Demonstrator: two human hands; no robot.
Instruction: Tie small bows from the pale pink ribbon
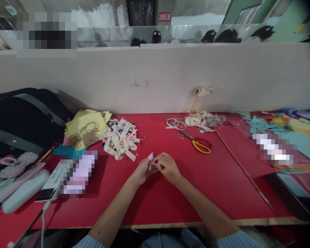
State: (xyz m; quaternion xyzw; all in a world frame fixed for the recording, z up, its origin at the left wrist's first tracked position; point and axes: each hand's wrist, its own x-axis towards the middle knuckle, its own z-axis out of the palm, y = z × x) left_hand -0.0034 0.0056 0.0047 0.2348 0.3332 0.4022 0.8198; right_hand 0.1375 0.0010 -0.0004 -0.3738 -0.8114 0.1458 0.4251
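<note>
Both my hands meet at the middle of the red table [170,203]. My left hand [142,170] is closed around a small pink ribbon piece [150,157] that sticks up between the fingers. My right hand [166,166] is curled, and its fingertips pinch the same pink piece from the right. A heap of white and pink ribbon scraps [121,138] lies just beyond my left hand. Yellow-handled scissors [198,144] rest beyond my right hand.
Yellow paper sheets with brown twine [86,129] lie at the left, beside a black bag [18,124]. A white case [24,191] and a white device [50,187] sit at the near left. A glue bottle [200,101] stands by the white partition [157,77]. Coloured paper cut-outs [281,125] cover the right side.
</note>
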